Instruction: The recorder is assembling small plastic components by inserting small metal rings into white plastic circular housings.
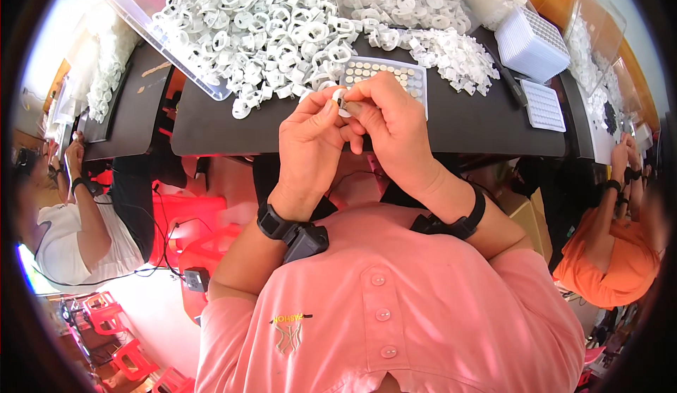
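Observation:
Above the table's near edge, my left hand (310, 146) and my right hand (398, 132) meet, fingertips together. Between them is a small white plastic part (343, 112) with a dark or shiny spot on it. My left thumb and fingers pinch its left side; my right thumb and index finger press on it from the right. The fingers hide most of its shape. Just beyond my right hand sits a pale tray (423, 100) of round cream-coloured pieces. A big heap of white ring-shaped plastic parts (261, 33) spreads beyond my left hand.
Small white pieces (458, 61) lie heaped right of the tray. Farther right are a stack of white trays (532, 44) and a single gridded tray (541, 105). Clear bins (215, 91) edge the dark table (486, 128). Co-workers sit left (92, 241) and right (599, 259).

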`<state>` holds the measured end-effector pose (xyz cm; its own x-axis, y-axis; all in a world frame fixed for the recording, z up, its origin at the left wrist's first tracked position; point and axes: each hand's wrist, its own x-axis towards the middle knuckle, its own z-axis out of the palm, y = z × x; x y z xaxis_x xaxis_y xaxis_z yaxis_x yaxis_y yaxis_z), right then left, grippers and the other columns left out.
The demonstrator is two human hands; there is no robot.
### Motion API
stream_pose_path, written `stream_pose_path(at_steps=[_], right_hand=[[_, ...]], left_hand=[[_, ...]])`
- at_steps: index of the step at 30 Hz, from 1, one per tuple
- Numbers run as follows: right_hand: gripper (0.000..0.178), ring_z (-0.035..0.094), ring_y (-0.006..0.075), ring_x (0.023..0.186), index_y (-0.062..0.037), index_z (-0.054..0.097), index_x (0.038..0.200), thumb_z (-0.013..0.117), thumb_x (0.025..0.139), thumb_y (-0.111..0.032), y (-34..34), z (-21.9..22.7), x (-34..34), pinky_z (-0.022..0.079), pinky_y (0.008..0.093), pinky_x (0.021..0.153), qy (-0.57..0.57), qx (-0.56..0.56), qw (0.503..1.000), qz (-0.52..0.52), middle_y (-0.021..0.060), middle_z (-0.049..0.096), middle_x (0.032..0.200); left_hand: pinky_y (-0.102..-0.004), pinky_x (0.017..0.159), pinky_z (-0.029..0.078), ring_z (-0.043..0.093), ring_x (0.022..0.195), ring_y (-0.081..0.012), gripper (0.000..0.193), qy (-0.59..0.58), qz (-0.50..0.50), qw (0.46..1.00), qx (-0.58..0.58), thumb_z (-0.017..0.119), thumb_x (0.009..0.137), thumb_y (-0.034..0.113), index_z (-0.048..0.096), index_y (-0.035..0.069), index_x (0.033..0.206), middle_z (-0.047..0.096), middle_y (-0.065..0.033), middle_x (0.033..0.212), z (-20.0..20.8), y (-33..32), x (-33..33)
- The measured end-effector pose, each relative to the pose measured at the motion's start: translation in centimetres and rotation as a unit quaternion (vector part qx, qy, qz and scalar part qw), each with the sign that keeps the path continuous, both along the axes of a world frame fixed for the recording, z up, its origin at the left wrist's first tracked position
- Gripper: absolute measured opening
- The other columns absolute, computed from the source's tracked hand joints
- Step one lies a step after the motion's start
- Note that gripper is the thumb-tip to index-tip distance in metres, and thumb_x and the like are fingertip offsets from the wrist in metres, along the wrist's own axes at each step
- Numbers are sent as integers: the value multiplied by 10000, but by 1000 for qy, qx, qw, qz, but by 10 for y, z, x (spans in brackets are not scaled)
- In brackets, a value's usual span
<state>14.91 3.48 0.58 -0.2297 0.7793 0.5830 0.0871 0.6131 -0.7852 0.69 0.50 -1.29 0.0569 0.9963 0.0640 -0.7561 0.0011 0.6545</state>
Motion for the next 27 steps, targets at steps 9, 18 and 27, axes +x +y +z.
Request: stream_pose_path(at_steps=[9,18,27], right_hand=[[92,631,196,572,-3,573,916,547,896,84,8,4,7,481,311,509,-20,-10,998,54,92,550,847],[93,607,156,501,-9,547,929,511,917,76,9,10,2,473,297,456,56,-169,975,133,73,549,820],[122,640,190,577,-22,564,947,522,895,81,4,2,-5,471,327,484,-91,137,986,-41,71,540,844]], left_hand=[[-351,586,525,667,786,-256,246,8,-2,1000,-4,577,998,144,575,-23,1178,655,-145,1008,1,-2,0],[-349,586,522,665,780,-253,260,-22,-8,1000,-2,567,1007,163,558,-27,1184,649,-143,1018,-1,1,-1],[-350,582,528,666,781,-251,240,-25,4,1000,0,573,1004,164,563,-26,1151,653,-140,987,-1,-1,0]])
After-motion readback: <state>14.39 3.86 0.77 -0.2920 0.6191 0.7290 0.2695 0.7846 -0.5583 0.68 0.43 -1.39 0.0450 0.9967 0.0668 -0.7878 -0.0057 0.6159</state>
